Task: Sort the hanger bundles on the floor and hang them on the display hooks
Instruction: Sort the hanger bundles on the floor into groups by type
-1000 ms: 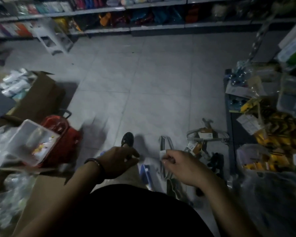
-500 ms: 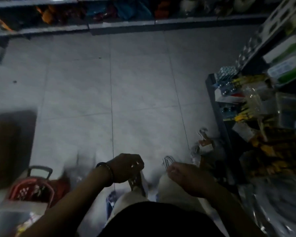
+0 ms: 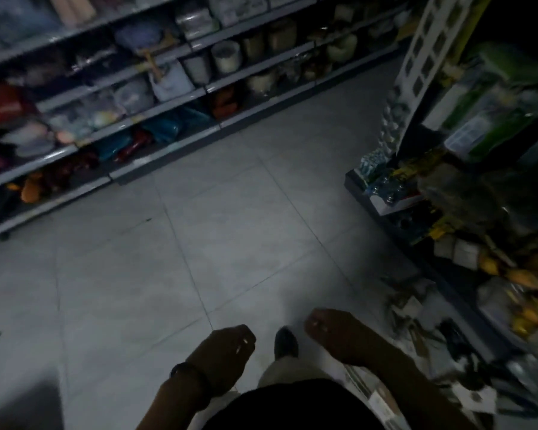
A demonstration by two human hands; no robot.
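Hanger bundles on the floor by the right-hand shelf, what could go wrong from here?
1. The hanger bundles lie loose on the floor near the shoe, so a step that way could trip you or crush them.
2. The yellow packets crowd the shelf just above the pile; reaching down may knock them off.
3. The aisle is dim, so hooks could tangle unnoticed.

Hanger bundles (image 3: 416,324) lie jumbled on the grey floor (image 3: 230,243), tight against the foot of the right-hand shelving (image 3: 382,209). They are dim and blurred, with pale card labels showing among dark overlapping hanger shapes.
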